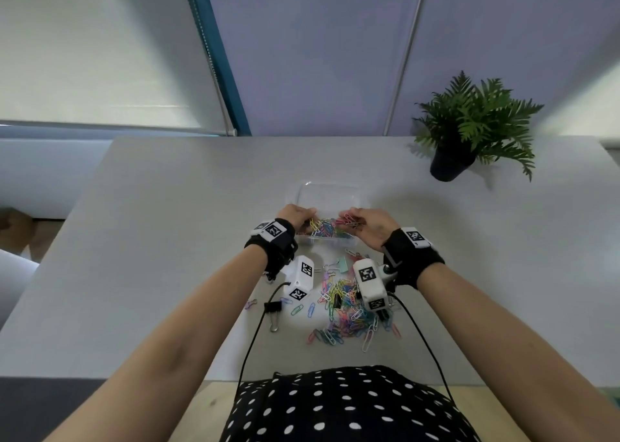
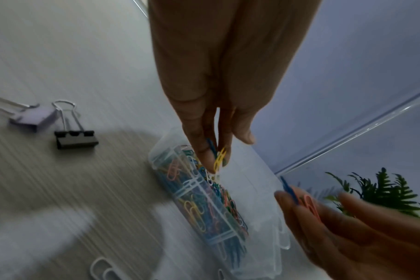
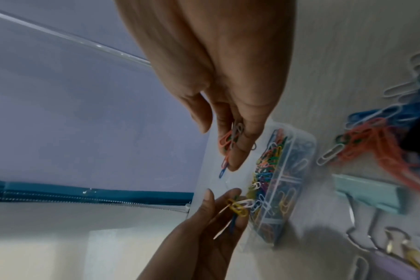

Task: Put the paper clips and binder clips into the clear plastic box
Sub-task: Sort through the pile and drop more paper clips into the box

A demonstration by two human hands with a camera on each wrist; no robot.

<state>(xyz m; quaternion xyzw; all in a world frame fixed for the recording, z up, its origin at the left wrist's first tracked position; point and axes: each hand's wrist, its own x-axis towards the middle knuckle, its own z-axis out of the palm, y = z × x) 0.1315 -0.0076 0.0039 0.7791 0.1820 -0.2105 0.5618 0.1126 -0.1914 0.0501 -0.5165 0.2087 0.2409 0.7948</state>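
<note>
The clear plastic box point(image 1: 303, 191) lies open on the grey table, its near half filled with coloured paper clips point(image 1: 327, 230). My left hand point(image 1: 297, 217) hovers over the box's left side and pinches a few yellow and blue clips point(image 2: 219, 158). My right hand point(image 1: 367, 223) is over the right side, pinching orange, white and blue clips point(image 3: 230, 138). A loose pile of paper clips point(image 1: 345, 310) lies on the table nearer to me. Binder clips lie around it: a black one point(image 1: 272, 307), a mint one point(image 1: 344, 264), a lilac one point(image 2: 32, 117).
A potted fern point(image 1: 469, 126) stands at the table's far right. Cables from the wrist cameras point(image 1: 255, 334) trail across the near table edge. A wall and window blind rise behind the table.
</note>
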